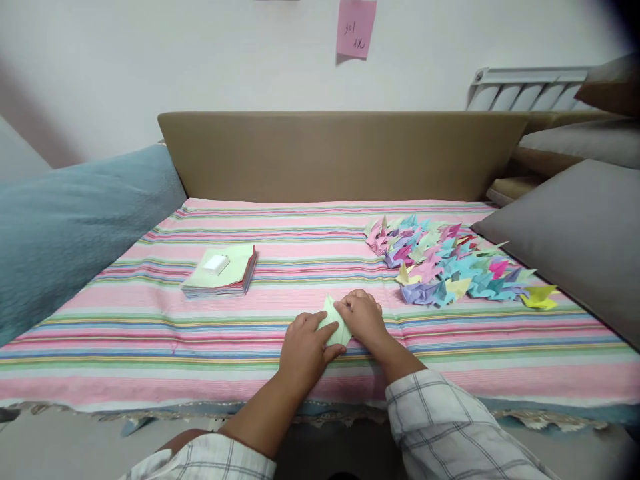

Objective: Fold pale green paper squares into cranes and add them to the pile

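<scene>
A light green piece of origami paper (332, 320), folded to a pointed diamond-like shape, lies on the striped cloth right before me. My left hand (309, 343) holds it from the left, with fingertips over its face and the thumb at its lower edge. On the other side my right hand (365, 320) pinches the upper right edge with thumb and curled fingers. Part of the paper is hidden beneath the fingers. To the right lies a spread of folded paper cranes (440, 260) in pink, blue, purple, green and yellow.
A stack of coloured paper sheets (223, 273) with a small white box (217, 265) on top sits left of my hands. Striped cloth (150, 313) covers the surface. Around it are a blue cushion (85, 227), grey cushions (575, 233) and a brown backrest (340, 157).
</scene>
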`<state>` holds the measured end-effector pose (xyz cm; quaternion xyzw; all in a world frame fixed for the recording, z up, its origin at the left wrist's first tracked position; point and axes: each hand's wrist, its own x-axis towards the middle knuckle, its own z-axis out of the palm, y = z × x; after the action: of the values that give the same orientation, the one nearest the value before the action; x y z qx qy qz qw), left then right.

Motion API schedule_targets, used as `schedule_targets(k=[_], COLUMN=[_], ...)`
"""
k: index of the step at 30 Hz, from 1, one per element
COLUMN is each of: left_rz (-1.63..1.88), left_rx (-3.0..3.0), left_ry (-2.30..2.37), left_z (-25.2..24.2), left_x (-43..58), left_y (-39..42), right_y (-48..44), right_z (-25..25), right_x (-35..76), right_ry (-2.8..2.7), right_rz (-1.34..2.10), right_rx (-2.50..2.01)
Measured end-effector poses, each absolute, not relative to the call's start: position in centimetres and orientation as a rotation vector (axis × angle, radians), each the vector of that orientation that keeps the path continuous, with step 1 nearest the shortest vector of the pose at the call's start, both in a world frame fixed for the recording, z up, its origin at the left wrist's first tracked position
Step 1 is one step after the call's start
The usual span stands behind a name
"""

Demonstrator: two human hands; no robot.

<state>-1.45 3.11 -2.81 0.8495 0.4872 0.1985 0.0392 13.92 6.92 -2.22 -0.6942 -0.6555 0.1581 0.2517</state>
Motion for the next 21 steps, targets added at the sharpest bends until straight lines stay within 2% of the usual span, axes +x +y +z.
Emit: schedule_targets(k=[7, 21], left_rz=[0.576, 0.569], left_rx=[2.615, 2.606], left_ry=[1.512, 1.532], left_z=[-2.7, -2.6], left_x=[-1.4, -1.3], left_y=[3.0, 2.6], right_y=[7.1, 8.6], right_z=[-2.0, -1.3], right_x=[13.6, 13.1], right_ry=[-1.767, -1.72], right_rz=[0.396, 0.605], right_rx=[-1.899, -1.914])
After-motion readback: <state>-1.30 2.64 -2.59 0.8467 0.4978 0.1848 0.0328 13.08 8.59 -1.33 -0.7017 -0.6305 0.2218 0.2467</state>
